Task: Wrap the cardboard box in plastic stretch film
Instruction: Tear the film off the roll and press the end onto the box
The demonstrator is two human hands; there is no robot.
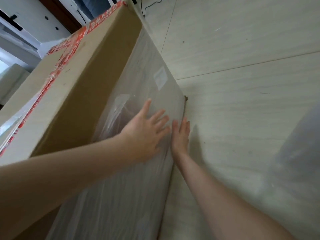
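A large brown cardboard box (90, 87) stands on the floor, with red printed tape along its top seams. Cloudy plastic stretch film (149, 80) covers the lower band of its near side down to the floor. My left hand (147, 132) lies flat on the film with its fingers spread. My right hand (181, 137) presses flat against the film right beside it, near the box's bottom edge. Neither hand holds anything.
Pale wood-look floor tiles (242, 49) spread to the right of the box. A blurred grey translucent shape (297, 153) sits at the right edge. White furniture (19, 40) and a dark cable (147, 7) lie beyond the box.
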